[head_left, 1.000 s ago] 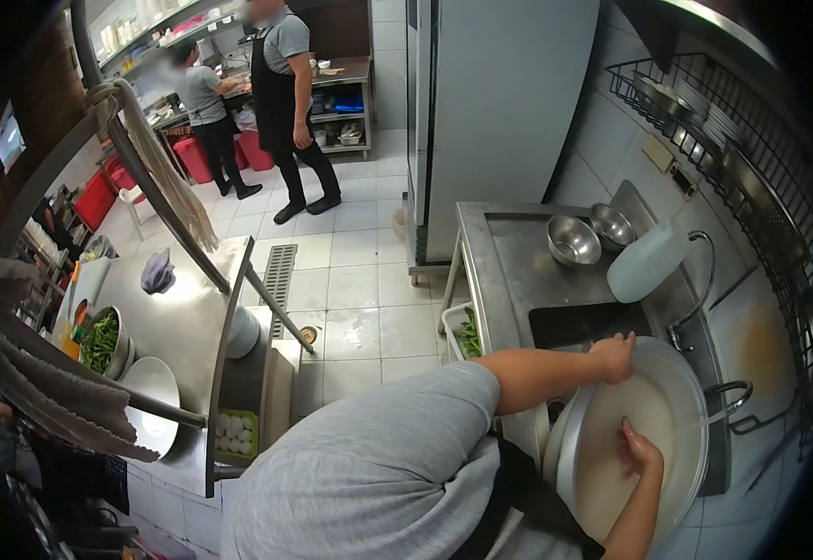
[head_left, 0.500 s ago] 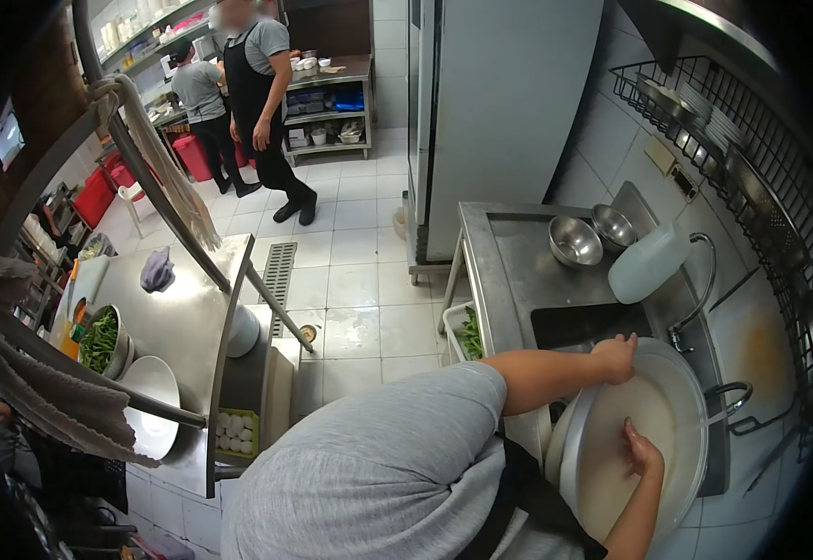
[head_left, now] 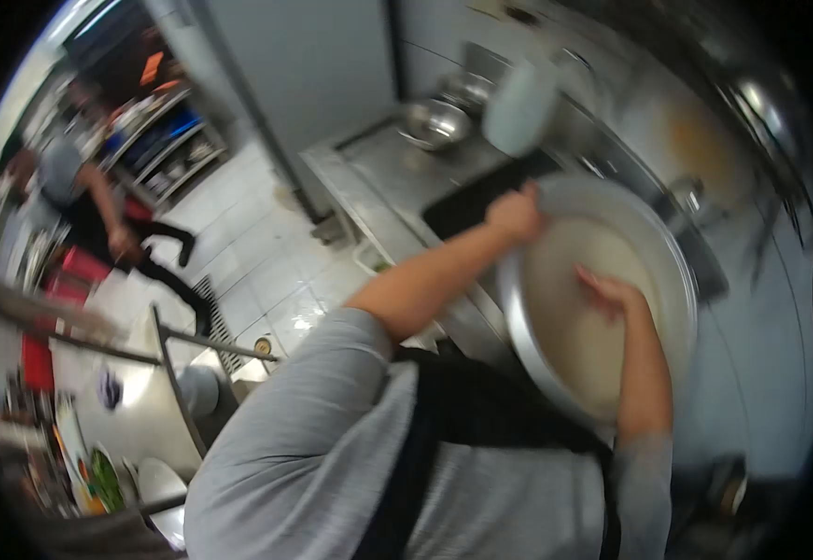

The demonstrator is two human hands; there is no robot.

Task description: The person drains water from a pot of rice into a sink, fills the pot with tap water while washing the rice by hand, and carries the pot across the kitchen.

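Observation:
A large metal pot [head_left: 524, 343] stands at the sink, tilted toward me, with cloudy whitish liquid [head_left: 582, 366] inside. My left hand [head_left: 516, 217] grips the pot's rim on the far left side, fingers closed over the edge. Inside the pot, my right hand [head_left: 607, 294] hangs over or at the liquid's surface, fingers stretched out and a little blurred. Nothing shows in it. Whether its fingertips touch the liquid I cannot tell.
Two metal bowls, one in front [head_left: 434, 124], and a pale plastic jug [head_left: 521, 107] stand behind the dark sink basin [head_left: 476, 194]. A tap [head_left: 689, 194] is beside the pot. Far left, a person [head_left: 80, 191] walks. A side table [head_left: 140, 355] carries a purple cloth [head_left: 111, 387] and greens [head_left: 104, 481].
My view has swung right and tilted, so the pot sits nearer the middle. My left hand stays on the rim and my right hand inside the pot. The co-worker has changed stance.

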